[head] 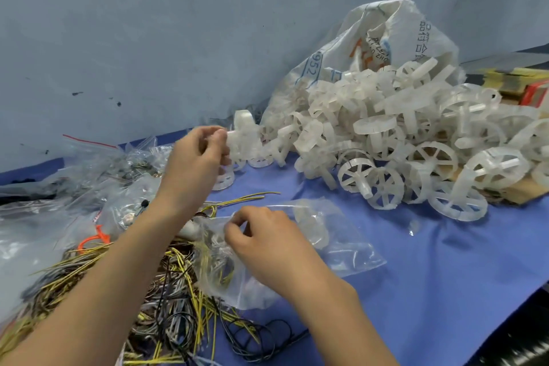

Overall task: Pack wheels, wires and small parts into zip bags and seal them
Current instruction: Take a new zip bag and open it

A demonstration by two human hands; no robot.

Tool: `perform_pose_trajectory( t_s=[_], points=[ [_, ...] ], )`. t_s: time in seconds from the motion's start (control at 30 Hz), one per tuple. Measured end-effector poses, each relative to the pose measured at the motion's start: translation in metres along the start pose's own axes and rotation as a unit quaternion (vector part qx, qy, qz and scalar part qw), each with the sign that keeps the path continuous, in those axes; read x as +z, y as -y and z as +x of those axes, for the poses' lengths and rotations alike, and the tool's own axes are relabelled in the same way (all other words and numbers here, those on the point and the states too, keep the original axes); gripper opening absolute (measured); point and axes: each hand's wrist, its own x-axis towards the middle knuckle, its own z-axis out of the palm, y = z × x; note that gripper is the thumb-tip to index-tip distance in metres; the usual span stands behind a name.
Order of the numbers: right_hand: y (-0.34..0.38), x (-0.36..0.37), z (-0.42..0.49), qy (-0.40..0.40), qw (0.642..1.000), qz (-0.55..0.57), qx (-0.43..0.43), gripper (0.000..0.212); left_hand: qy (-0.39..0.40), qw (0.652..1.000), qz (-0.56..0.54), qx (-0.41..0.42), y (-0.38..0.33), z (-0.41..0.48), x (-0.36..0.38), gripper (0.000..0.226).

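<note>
On the blue-covered bench [416, 261], near the back wall: left hand [199, 154] raised at the near edge of the wheel pile [401, 142], grip narrow, thumb and fingers pinched on a white spoked wheel [245, 140]. Whether it holds one wheel or several stuck together cannot be told.

Right hand [267, 244] lower and nearer, fingers curled, pinching the mouth edge of a clear zip bag [335, 244]. Bag lies partly on the bench, partly over the wire tangle [166, 285]. Bag already contains at least one wheel; yellowish wires seem visible through its lower part, though these may lie beneath it. Mouth not yet sealed.

A printed white sack [386, 38] slumps behind the pile. More filled bags [89, 175] lie at the left.

Judgement: step in hand is loading a wheel into the bag.

Risks:
- Bag mouth held by one pinch only; film is limp, so the opening may collapse and the wheel catch on the rim.
- Wheels interlock by spokes; lifting one may drag neighbours off the pile.
- Loose wires under the bag may snag in the zip track and stop a clean seal.
</note>
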Motion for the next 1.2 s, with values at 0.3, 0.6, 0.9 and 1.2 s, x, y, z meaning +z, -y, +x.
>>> perform_pose_trajectory(
  t_s=[0.3, 0.6, 0.9, 1.2],
  points=[
    [0.014, -0.005, -0.022, -0.131, 0.991, -0.038, 0.011, 0.020, 0.084, 0.974, -0.140, -0.158, -0.016, -0.111, -0.085, 0.021],
    [0.033, 0.000, -0.032, -0.189, 0.972, -0.141, -0.018, 0.020, 0.141, 0.981, 0.030, -0.131, -0.012, -0.129, -0.060, 0.012],
    [0.046, 0.009, -0.046, -0.195, 0.958, -0.202, -0.049, 0.022, 0.257, 0.955, -0.016, -0.146, -0.017, -0.118, -0.031, 0.030],
    [0.051, 0.013, -0.046, -0.159, 0.966, -0.198, -0.043, 0.023, 0.078, 0.897, -0.397, -0.177, -0.068, -0.131, 0.010, 0.035]
  ],
)
